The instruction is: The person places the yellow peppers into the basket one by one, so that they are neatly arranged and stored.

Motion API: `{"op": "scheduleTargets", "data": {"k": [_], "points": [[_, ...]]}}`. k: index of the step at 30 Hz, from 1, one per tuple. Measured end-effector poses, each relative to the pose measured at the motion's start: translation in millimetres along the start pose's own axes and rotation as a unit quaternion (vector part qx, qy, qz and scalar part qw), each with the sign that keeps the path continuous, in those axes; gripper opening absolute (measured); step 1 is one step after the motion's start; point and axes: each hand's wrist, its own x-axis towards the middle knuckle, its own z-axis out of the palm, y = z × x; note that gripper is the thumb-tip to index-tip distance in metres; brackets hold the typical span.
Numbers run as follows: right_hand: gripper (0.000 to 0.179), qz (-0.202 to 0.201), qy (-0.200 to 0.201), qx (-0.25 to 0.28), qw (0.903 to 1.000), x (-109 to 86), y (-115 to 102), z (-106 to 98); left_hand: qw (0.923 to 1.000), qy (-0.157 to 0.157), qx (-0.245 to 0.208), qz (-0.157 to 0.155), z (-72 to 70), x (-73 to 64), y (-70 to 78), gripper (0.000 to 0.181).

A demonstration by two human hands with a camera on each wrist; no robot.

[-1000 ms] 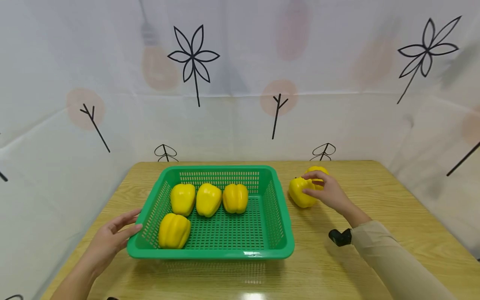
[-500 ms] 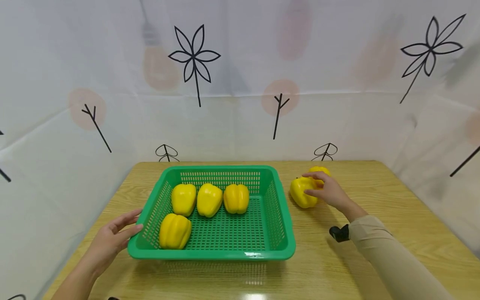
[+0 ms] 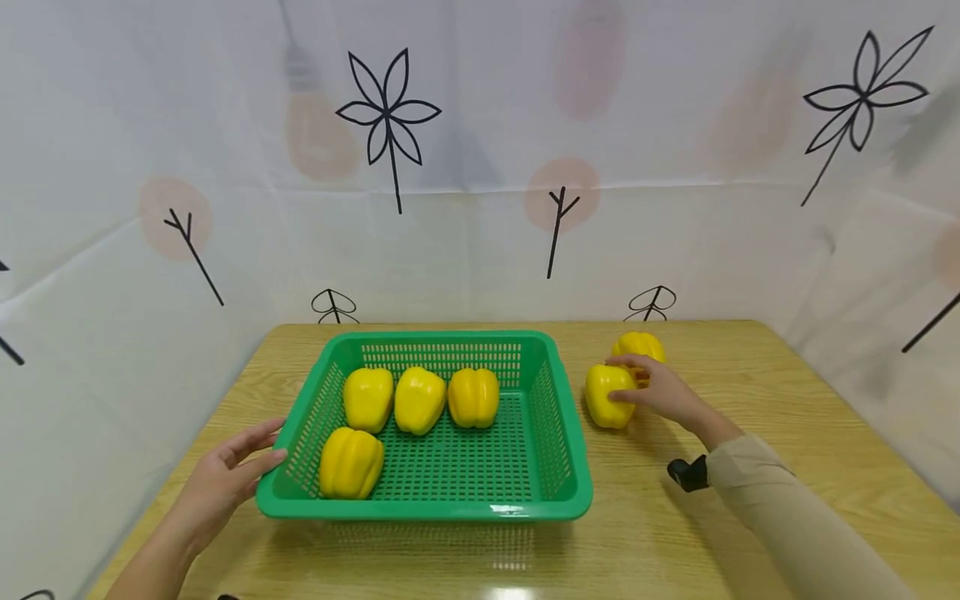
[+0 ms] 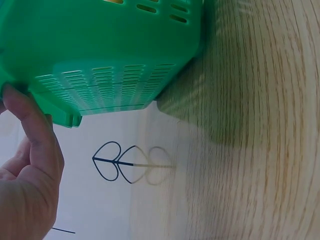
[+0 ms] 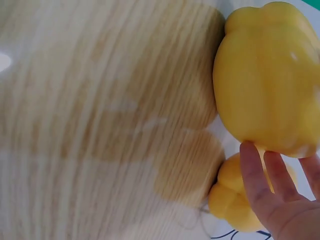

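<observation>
A right hand pinches a yellow pepper at 3 o'clock from the green basket; even thumb-and-finger pressure should avoid nudging the second pepper at its 1 o'clock, while a left hand best steadies the rim it holds at 9 o'clock.
</observation>
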Motion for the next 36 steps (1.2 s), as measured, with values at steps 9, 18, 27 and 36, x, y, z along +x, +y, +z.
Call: {"op": "scheduleTargets", "data": {"k": [9,18,27,36], "points": [[0.057,-0.022,0.03,-0.007,0.9993,-5.3,-5.8,0.8,1.0,0.0,0.007,0.002,-0.8,0.9,-1.4,0.056],[0.057,-0.024,0.045,-0.008,0.9987,-10.2,-13.1,-2.5,0.9999,0.0,0.008,0.006,-0.8,0.7,-1.6,0.056],[0.06,-0.019,0.055,-0.016,0.9982,-15.5,-21.4,-13.6,0.9999,-0.002,0.009,0.008,-0.7,0.8,-1.9,0.057],[0.06,-0.033,0.06,-0.016,0.9975,-17.9,-34.7,-24.3,0.9999,-0.002,0.008,0.009,-1.2,0.6,-2.2,0.056]]}}
